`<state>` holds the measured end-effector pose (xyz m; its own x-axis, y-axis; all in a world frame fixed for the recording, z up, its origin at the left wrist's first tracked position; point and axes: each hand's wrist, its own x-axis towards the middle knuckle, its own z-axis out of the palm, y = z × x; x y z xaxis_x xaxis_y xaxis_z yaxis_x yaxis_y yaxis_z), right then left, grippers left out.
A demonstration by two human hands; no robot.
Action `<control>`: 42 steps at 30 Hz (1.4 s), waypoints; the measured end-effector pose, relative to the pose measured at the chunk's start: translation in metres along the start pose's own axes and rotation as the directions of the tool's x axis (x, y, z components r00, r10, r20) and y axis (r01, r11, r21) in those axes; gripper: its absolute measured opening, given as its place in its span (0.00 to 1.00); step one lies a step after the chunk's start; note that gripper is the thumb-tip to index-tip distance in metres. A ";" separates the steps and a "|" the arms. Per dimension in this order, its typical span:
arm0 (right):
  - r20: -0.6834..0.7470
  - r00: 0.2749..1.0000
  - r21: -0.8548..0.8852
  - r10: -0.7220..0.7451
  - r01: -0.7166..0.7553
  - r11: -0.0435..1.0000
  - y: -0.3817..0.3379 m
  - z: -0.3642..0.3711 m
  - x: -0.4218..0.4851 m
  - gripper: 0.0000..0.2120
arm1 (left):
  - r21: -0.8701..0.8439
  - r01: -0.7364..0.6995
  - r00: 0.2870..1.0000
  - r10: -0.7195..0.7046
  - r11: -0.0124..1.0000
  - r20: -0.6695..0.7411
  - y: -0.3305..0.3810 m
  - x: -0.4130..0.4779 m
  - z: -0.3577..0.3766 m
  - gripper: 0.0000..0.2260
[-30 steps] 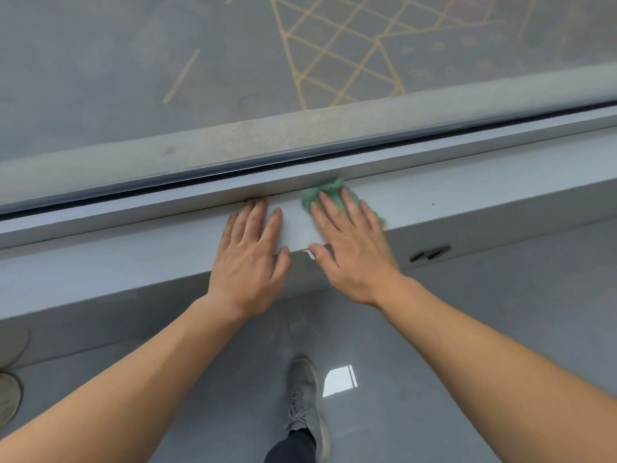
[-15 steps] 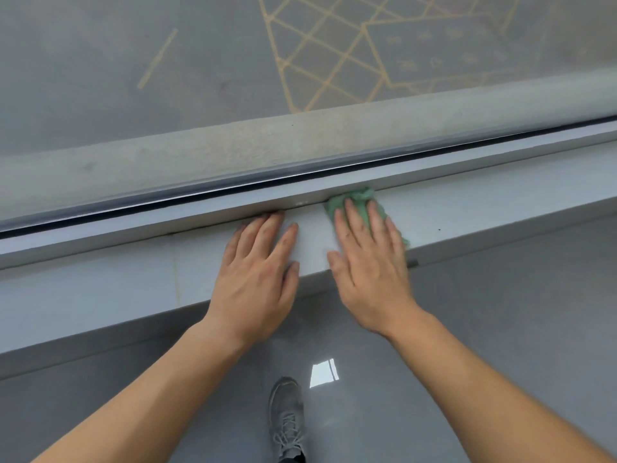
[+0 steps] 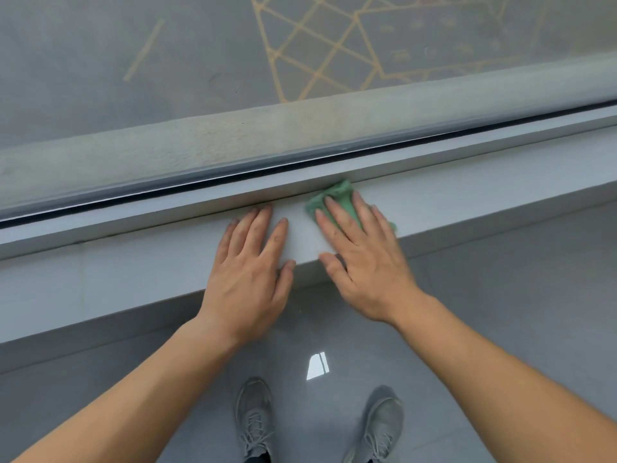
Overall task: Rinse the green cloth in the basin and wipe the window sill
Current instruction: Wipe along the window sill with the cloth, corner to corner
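Observation:
A small green cloth (image 3: 337,200) lies on the white window sill (image 3: 140,272), up against the frame's step. My right hand (image 3: 362,259) presses flat on the cloth, fingers spread over it, so only its far edge and right corner show. My left hand (image 3: 252,265) rests flat on the bare sill just to the left, fingers apart, holding nothing. No basin is in view.
The window glass (image 3: 200,55) and its dark track (image 3: 300,165) run along the far side of the sill. Below the sill is a glossy grey floor (image 3: 500,295), with my two grey shoes (image 3: 253,419) standing on it.
Both hands and the cloth have slid a little to the right along the sill. My second shoe has come into view as I stepped.

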<state>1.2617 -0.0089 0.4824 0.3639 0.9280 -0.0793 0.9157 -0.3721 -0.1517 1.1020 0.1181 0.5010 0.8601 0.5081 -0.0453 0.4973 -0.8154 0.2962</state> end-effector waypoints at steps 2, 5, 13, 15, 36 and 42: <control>0.000 0.997 -0.013 0.076 -0.076 0.997 0.044 -0.009 -0.005 0.30 | -0.001 0.019 1.000 -0.019 1.000 0.001 0.008 0.003 0.001 0.26; -0.051 0.918 0.038 0.393 -0.391 0.920 0.121 -0.023 -0.012 0.31 | 0.015 0.024 1.000 -0.024 1.000 0.005 0.024 0.010 0.006 0.26; 0.010 0.999 0.040 0.032 -0.032 0.999 0.082 -0.013 -0.019 0.30 | 0.016 0.018 1.000 -0.018 1.000 0.010 0.089 0.056 0.026 0.27; 0.017 0.999 0.049 -0.046 0.045 0.998 0.108 -0.018 -0.021 0.29 | 0.023 0.027 1.000 -0.027 0.999 0.006 0.102 0.062 0.031 0.27; -0.060 0.893 0.080 0.446 -0.441 0.894 0.283 -0.046 -0.036 0.32 | 0.052 0.031 0.999 -0.030 0.998 -0.025 0.179 0.093 0.060 0.29; 0.062 0.998 0.040 0.009 -0.011 0.999 0.265 -0.041 -0.042 0.30 | 0.036 -0.018 1.000 0.017 0.999 0.008 0.221 0.117 0.068 0.29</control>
<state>1.4965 -0.1455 0.4860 0.3605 0.9219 -0.1419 0.9041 -0.3828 -0.1900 1.3201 -0.0217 0.4962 0.8695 0.4917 -0.0473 0.4858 -0.8338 0.2623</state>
